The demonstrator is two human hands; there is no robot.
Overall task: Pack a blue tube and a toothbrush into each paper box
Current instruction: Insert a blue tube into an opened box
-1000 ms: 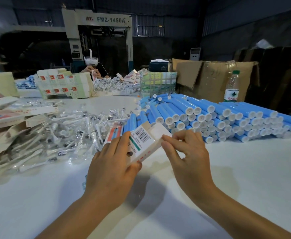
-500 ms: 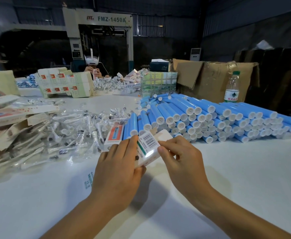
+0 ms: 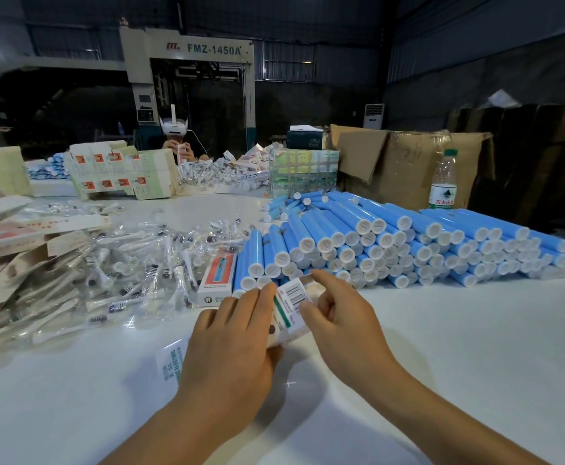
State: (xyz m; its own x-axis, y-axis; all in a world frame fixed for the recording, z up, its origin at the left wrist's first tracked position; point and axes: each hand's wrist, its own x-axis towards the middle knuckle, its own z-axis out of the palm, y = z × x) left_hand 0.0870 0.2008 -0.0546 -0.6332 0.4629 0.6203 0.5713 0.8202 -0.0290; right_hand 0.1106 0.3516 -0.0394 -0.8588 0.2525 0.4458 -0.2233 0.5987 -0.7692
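**Trainee:** While the left hand [image 3: 230,333] grips the paper box [image 3: 289,310] round its body, what should the right hand [image 3: 338,317] be doing?

**Instructor:** It works the far end. At present its thumb and forefinger pinch the box near the barcode panel, with the forefinger reaching over the white end flap. The box is held low above the white table [image 3: 458,347], just in front of the stack of blue tubes [image 3: 391,243].

**Trainee:** Is the box already filled?

**Instructor:** That cannot be told; the hands cover most of it and the contents are hidden. Judging by the fingers on the flap, the step in hand is most likely closing that end.

**Trainee:** How is it done well?

**Instructor:** Keep the left hand's grip firm but not crushing, since thin card will probably buckle. Hold the box walls square, fold the flap along its crease, then guide the tongue inside the wall. Press with the fingertip only when the tongue is aligned.

**Trainee:** And afterwards?

**Instructor:** Supplies are close. The wrapped toothbrushes [image 3: 113,280] lie to the left, the flat unfolded boxes [image 3: 2,236] beyond them, and one closed box [image 3: 217,276] rests between the toothbrushes and the tubes.
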